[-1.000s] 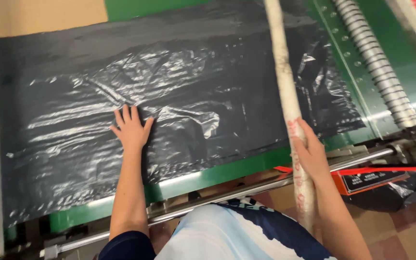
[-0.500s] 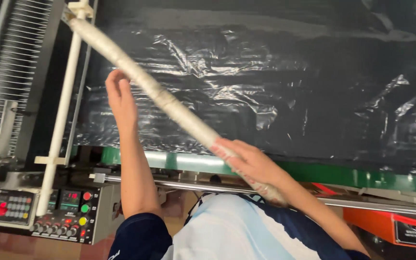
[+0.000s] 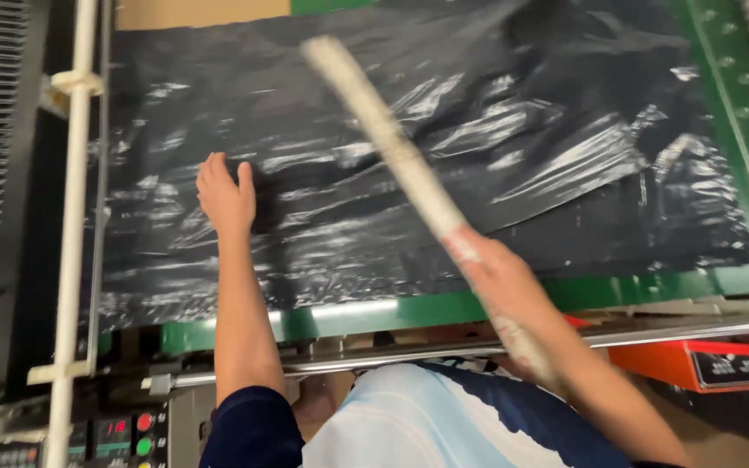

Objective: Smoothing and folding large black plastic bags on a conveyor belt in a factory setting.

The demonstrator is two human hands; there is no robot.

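From the head view, a sheet of black plastic film (image 3: 478, 173) lay spread over a green machine table (image 3: 444, 308), with a white rail (image 3: 71, 260) and a control panel (image 3: 123, 433) at the left edge. The left hand (image 3: 225, 198) pressed flat on the film, fingers released, with open film all around it. The right hand (image 3: 500, 277) was clenched around a long pale tube (image 3: 383, 130) slanting above the sheet, its lower end seemingly hidden behind the forearm and its outline blurred.

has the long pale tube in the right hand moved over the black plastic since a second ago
Yes. The pale tube in the right hand has swung leftward: it lay near the sheet's right edge, now it slants across the middle of the black plastic sheet.
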